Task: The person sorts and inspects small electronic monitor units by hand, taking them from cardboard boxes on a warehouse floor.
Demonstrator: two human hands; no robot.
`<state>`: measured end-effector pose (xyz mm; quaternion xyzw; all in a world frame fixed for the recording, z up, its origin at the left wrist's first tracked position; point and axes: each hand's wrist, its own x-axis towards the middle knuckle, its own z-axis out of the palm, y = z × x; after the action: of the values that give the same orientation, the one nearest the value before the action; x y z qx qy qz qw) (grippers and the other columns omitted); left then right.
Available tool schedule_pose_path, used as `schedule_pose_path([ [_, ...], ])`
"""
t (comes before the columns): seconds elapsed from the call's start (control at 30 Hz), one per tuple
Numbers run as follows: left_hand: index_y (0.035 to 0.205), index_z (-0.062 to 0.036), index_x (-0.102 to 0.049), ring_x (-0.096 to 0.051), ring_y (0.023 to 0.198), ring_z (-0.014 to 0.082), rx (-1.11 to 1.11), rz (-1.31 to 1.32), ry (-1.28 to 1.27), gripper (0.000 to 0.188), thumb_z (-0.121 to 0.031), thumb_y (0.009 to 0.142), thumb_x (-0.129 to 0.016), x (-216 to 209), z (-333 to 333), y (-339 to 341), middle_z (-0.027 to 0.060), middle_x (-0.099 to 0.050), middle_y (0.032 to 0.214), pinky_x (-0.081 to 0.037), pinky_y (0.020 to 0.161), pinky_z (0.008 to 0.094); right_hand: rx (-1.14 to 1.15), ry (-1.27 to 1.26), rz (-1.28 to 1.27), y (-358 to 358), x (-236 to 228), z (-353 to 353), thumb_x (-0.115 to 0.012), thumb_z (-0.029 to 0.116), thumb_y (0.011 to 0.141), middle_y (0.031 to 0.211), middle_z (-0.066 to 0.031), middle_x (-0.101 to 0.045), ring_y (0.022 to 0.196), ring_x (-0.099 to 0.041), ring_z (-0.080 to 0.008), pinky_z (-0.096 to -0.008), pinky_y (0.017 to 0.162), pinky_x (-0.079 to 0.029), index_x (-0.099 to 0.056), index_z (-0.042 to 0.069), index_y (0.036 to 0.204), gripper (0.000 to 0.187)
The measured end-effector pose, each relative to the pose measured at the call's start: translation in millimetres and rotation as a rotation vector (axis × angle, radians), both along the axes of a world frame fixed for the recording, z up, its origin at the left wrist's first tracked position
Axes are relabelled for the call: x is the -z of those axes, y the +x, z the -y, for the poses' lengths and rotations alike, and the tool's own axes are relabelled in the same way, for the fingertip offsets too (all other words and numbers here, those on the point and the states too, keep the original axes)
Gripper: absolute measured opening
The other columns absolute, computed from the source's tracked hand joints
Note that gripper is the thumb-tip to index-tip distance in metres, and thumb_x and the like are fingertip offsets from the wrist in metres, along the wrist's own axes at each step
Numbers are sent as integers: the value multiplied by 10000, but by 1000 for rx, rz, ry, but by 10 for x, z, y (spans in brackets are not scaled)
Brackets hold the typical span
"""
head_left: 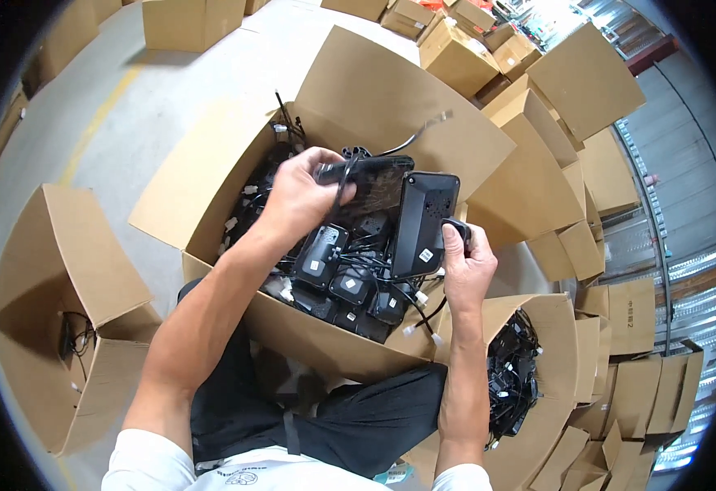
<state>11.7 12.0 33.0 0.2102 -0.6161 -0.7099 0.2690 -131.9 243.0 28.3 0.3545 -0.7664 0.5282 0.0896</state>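
Observation:
Both my hands are over a large open cardboard box (358, 352) between my legs and the pale floor. My left hand (301, 188) is closed on a dark, flat, glossy-faced device (381, 176), with a black cable running past the fingers. Closed on the edge of a black rectangular plastic device (423, 221) is my right hand (468, 266); this one is upright, its face dotted with holes and a small white label. The two devices are close together at their edges. Below them, several similar black devices (350, 285) with cables and white plugs lie jumbled in the box.
An open box (538, 409) of black cabled units stands by my right forearm. At the left, another open box (35, 344) has a dark cabled item inside. Stacked cardboard boxes (628, 315) line the right side, and more boxes (456, 57) stand farther back.

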Motion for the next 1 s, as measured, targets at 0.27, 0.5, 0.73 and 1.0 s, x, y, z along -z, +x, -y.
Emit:
schedule_pose_path([
  [0.27,1338,31,-576,-673,1034,238,72,247,-153,490,-281,971,-662,244,223,53,166,-699,1155,-514,949,347,-89,149,-97,60,-87,-63,-755,154,926,747,36,-605,680,-514,-42,-219,603,-441,-691,-10,985,186],
  [0.5,966,-16,-686,-570,779,63,466,170,88,539,-517,1039,-502,328,-161,-43,-4,-654,833,-500,713,284,-290,422,-357,284,-212,26,-795,193,856,806,-143,-695,690,-683,-280,-356,637,-542,-699,-8,950,242],
  [0.73,1032,-19,-688,-603,821,88,514,164,5,373,-310,827,-799,130,-266,23,9,-675,896,-497,757,269,-305,313,-180,260,-196,-18,-779,212,869,832,-126,-691,739,-689,-248,-340,703,-547,-713,25,1021,249],
  [1.0,1140,-34,-638,-674,875,129,330,139,282,363,-284,901,-749,176,-75,-28,69,-698,999,-573,798,304,-31,44,-430,139,-361,-273,-776,295,857,1178,-157,-640,1077,-619,-295,-407,975,-489,-641,-24,1217,500],
])
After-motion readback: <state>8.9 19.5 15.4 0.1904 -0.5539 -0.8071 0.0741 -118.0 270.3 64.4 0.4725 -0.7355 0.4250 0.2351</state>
